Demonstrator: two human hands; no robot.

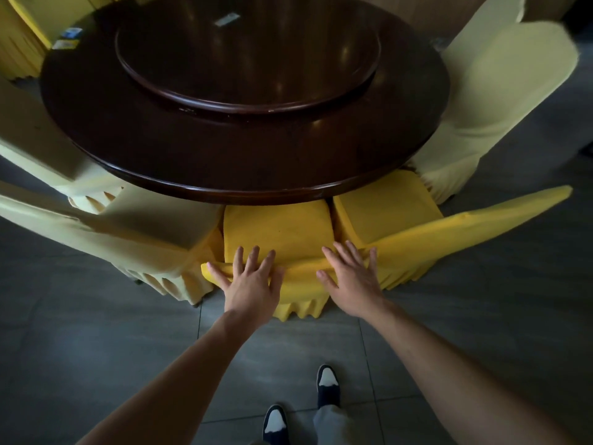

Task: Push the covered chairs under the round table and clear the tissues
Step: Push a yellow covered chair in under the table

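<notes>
Your left hand (248,281) and right hand (351,274) lie flat, fingers spread, on a yellow chair (276,229) at centre frame. Its seat sits partly under the round desk (224,162).

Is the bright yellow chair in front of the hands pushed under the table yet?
Partly. The yellow chair's seat front slips under the table rim; most remains out. Both hands press its back.

Front of the yellow chair seat (276,226) under the round table (244,175) — hidden; tissue packets (69,38) blurred.
</notes>
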